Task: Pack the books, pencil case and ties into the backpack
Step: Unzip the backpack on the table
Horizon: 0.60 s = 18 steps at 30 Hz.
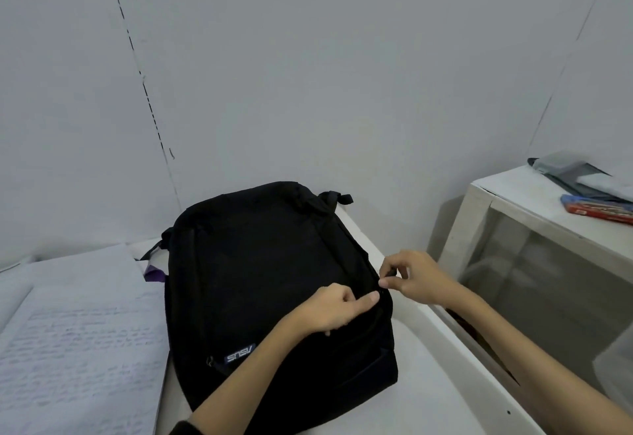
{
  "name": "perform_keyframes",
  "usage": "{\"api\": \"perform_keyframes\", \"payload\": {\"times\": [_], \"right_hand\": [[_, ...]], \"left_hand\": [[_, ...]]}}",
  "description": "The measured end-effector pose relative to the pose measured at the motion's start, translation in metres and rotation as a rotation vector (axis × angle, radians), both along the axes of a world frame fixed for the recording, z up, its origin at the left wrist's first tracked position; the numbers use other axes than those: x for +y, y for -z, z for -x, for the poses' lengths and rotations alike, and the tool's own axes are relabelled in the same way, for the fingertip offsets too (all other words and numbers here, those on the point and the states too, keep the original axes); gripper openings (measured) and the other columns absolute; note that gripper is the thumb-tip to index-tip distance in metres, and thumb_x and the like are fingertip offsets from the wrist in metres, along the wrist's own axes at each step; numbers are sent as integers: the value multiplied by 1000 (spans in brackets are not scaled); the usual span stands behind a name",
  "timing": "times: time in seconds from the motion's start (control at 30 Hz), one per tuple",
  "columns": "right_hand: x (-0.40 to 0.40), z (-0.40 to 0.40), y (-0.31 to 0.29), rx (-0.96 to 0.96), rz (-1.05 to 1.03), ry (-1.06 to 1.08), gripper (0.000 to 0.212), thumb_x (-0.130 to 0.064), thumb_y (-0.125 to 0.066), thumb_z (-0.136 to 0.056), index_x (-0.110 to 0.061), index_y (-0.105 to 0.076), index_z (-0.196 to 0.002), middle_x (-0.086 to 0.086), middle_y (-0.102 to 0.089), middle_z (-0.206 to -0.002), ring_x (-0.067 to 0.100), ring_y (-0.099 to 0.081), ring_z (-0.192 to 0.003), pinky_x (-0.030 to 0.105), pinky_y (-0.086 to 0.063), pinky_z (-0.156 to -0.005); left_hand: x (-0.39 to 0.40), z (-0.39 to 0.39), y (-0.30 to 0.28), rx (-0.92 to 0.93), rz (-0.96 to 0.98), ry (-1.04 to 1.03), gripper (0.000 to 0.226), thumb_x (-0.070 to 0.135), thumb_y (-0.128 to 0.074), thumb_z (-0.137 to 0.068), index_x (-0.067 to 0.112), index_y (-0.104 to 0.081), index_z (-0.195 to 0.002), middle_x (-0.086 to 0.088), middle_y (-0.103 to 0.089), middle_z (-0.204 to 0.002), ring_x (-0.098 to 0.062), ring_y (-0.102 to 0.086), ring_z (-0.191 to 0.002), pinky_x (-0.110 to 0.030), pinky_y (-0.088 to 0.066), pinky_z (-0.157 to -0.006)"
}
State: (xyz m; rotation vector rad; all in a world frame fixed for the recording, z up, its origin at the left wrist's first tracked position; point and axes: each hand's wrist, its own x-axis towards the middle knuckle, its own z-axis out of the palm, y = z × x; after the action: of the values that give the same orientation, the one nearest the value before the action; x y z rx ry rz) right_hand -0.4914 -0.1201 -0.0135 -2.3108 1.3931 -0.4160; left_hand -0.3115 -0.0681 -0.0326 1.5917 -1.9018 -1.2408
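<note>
A black backpack (267, 270) lies flat on a white table (442, 376), its front face up and a small blue logo tag near the bottom. My left hand (329, 311) rests on the bag's right side, fingers curled and pinching the fabric by the zipper line. My right hand (411, 277) pinches a small black zipper pull at the bag's right edge. An open book (78, 332) with handwritten pages lies to the left of the bag. A purple strip (154, 274), perhaps a tie, peeks out between book and bag.
A second white table (534, 205) with a glass side stands at the right, carrying grey folded cloth (575, 174) and a red and blue flat box (599, 207). Grey walls close in behind. A gap separates the two tables.
</note>
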Motion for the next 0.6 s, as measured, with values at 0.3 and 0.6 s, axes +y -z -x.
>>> {"api": "perform_keyframes", "payload": {"times": [0.3, 0.6], "right_hand": [[-21, -2, 8, -62, 2, 36, 19, -21, -71, -82, -28, -64, -66, -14, -56, -61, 5, -44, -56, 17, -34, -60], [-37, -31, 20, -121, 76, 86, 13, -9, -63, -84, -17, -65, -74, -1, -60, -67, 15, -50, -63, 12, -34, -58]], "left_hand": [[-10, -4, 2, 91, -11, 80, 35, 16, -52, -91, 18, -38, -58, 2, -45, -53, -2, -38, -39, -17, -34, -43], [-48, -11, -13, -77, 33, -91, 48, 58, -45, -90, 14, -60, -82, 5, -57, -61, -7, -50, -49, -16, -38, -41]]}}
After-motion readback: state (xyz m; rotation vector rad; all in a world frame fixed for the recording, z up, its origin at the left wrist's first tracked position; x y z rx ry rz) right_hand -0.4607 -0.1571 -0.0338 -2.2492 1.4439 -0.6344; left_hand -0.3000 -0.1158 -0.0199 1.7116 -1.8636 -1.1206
